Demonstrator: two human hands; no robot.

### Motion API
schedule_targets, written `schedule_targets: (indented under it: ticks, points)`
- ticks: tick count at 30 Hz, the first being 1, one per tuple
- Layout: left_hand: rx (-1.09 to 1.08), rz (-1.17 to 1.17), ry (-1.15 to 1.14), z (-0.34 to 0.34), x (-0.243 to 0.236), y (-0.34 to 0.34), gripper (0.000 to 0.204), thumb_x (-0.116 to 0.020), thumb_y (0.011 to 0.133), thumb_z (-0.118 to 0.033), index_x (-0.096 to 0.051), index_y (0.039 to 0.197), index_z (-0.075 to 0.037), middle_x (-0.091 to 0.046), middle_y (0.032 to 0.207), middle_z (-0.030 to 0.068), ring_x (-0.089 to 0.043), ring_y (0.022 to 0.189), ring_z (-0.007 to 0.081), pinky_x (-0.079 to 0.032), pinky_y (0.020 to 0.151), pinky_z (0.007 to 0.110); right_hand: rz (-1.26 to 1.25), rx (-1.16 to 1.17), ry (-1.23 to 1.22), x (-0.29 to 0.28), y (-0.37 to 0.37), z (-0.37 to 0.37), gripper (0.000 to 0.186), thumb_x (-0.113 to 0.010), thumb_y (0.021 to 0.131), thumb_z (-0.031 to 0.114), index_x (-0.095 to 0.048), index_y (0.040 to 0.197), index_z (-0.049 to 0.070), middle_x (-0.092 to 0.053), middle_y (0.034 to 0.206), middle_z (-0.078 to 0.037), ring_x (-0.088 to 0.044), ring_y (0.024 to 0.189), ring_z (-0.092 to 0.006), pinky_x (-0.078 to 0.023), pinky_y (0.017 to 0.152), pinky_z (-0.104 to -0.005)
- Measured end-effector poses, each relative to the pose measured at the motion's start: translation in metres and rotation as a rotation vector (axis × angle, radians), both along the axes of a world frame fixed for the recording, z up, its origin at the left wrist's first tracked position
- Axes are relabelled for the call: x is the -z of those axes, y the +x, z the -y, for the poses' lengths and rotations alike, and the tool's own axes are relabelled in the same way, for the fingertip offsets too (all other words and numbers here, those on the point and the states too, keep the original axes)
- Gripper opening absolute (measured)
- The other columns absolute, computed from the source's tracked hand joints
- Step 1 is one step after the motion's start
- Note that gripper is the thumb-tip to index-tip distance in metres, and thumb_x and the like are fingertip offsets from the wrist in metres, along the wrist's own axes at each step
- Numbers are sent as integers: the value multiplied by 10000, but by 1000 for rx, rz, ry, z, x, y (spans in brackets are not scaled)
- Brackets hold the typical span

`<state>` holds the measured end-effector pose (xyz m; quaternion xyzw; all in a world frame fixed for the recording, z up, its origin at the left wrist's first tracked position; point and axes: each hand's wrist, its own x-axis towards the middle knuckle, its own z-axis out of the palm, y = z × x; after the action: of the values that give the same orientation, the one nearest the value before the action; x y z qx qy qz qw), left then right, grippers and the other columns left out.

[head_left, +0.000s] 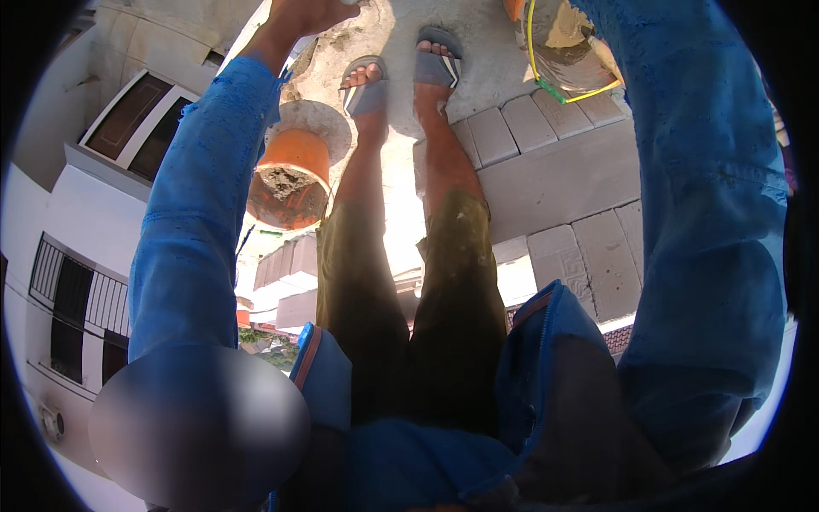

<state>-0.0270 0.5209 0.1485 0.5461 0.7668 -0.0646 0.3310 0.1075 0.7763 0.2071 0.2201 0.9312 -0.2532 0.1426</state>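
My left hand (pixel 309 12) reaches forward at the top edge of the head view, partly cut off. Its fingers are mostly out of the picture, so their grip and anything in them cannot be made out. An orange bucket (pixel 297 152) with grey, mortar-like stuff inside is below that hand, beside my left forearm. My right arm stretches to the upper right, and the hand itself lies beyond the frame. Close to that sleeve is a second bucket with a yellow handle (pixel 531 55) and a green grip (pixel 550 90); wet grey-brown material shows in it.
My sandalled feet (pixel 437 68) stand on a rough concrete surface (pixel 486 68). Grey blocks (pixel 554 183) lie in rows to the right of my legs, and more blocks (pixel 286 266) are at the left. A pale building with a railing (pixel 107 300) bends along the left rim.
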Motion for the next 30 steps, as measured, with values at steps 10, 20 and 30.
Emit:
schedule_targets:
  ticks: [10,20,30]
  points:
    - [-7,-145,-7,-17,-12,6,1333,-886,725,-712,-162,1741,-242,-359,1658,226,-323,1563,418,-244,1203,728,-8,949,-444,-72,110,129,296,-634,990,203,-597,1222,24,-751,926,-227,-736,791,-460,-577,752,-529]
    - [-76,29,443,-134,38,30,836,-766,846,-743,-675,1338,-74,-747,1138,142,-725,1104,342,-531,942,572,-437,992,-200,-46,167,151,229,-713,976,262,-632,1078,74,-715,772,-189,-732,731,-434,-554,634,-515]
    - [45,-193,396,-175,26,89,1105,-935,611,-467,-437,1480,1,-609,1293,178,-610,1196,370,-531,895,563,-296,1188,-154,-30,242,82,276,-682,1024,306,-643,1125,52,-731,806,-229,-730,748,-423,-547,678,-507]
